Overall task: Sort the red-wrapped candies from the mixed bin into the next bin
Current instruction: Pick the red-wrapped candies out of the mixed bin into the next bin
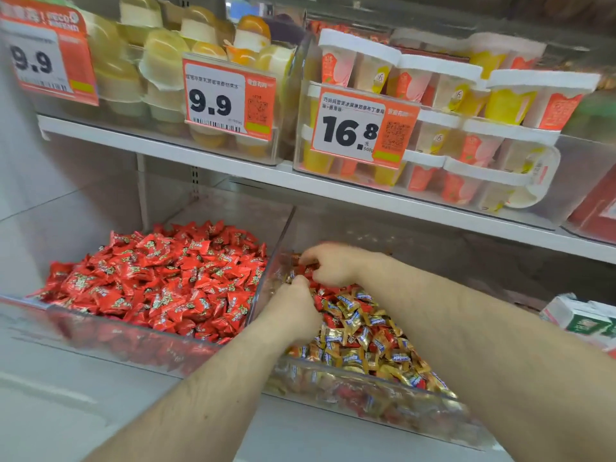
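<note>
Two clear plastic bins stand side by side on the lower shelf. The left bin (110, 331) is heaped with red-wrapped candies (160, 278). The right, mixed bin (416, 411) holds gold-wrapped candies (363, 341) with red ones (330, 320) scattered among them. Both my hands are inside the mixed bin near its far left corner. My left hand (293, 308) lies knuckles up, fingers curled down into the pile. My right hand (330, 263) is just behind it, fingers curled round red candies (301, 261). What the left hand's fingers hold is hidden.
A white shelf (233, 165) runs close above the bins, carrying clear boxes of jelly cups (433, 128) and price tags (226, 98). A green-and-white carton (583, 318) stands at the right. Grey floor (66, 405) lies below the bins' front edge.
</note>
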`<state>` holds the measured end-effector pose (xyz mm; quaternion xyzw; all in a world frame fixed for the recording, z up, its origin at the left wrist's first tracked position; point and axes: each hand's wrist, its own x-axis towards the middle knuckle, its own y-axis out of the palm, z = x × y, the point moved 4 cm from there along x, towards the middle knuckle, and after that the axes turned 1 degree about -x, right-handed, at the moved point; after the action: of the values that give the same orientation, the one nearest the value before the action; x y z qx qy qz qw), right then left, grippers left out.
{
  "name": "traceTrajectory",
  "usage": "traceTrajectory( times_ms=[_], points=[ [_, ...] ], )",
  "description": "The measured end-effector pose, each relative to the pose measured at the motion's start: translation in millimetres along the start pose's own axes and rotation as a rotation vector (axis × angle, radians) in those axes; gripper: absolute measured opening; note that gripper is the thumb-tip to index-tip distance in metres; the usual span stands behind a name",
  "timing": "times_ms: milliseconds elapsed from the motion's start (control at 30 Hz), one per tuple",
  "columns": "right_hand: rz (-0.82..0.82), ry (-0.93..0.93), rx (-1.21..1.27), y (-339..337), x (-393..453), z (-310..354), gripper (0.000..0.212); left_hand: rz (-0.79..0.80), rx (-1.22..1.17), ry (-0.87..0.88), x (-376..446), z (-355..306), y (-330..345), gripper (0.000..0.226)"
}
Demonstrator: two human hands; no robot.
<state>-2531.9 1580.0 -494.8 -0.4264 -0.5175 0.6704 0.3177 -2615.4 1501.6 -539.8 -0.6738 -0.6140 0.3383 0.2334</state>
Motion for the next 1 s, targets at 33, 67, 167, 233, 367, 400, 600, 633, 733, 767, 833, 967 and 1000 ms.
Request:
traceTrajectory(
  times_ms=[33,67,167,233,367,400,600,633,733,767,833,967,1000],
  points=[
    [0.077,0.004,-0.036,5,12,2,0.044,-0.002,-0.011,-0.016,2,1,1,0.056],
    [0.168,0.014,-0.075,11,23,2,0.043,-0.01,-0.017,-0.028,3,2,0,0.057],
    [0.386,0.118,-0.129,27,35,-4,0.045,-0.017,-0.006,-0.033,3,2,0,0.056],
    [0.415,0.18,-0.056,31,34,-8,0.042,-0.013,-0.007,-0.022,2,2,0,0.055],
    [0.484,0.232,0.124,40,13,-11,0.033,-0.027,0.001,-0.016,-1,-1,-3,0.045],
    [0.49,0.249,0.164,43,6,-14,0.033,-0.023,0.016,-0.017,-2,-1,-3,0.044],
    [0.44,0.247,0.192,22,-69,-10,0.063,0.09,0.064,0.085,-2,-7,2,0.038],
    [0.418,0.249,0.186,20,-79,-12,0.068,0.117,0.091,0.111,-4,-9,3,0.035],
    [0.29,0.299,0.07,17,-104,-28,0.088,0.229,0.155,0.136,-5,-11,8,0.046],
    [0.258,0.314,0.053,15,-113,-33,0.092,0.262,0.176,0.145,-4,-12,10,0.047],
    [0.209,0.342,0.055,15,-130,-43,0.095,0.315,0.209,0.173,-4,-15,15,0.051],
    [0.134,0.339,0.21,15,-162,-48,0.089,0.35,0.18,0.208,-3,-21,17,0.046],
    [0.11,0.337,0.258,16,-168,-51,0.086,0.355,0.16,0.208,-3,-21,17,0.043]
  ],
)
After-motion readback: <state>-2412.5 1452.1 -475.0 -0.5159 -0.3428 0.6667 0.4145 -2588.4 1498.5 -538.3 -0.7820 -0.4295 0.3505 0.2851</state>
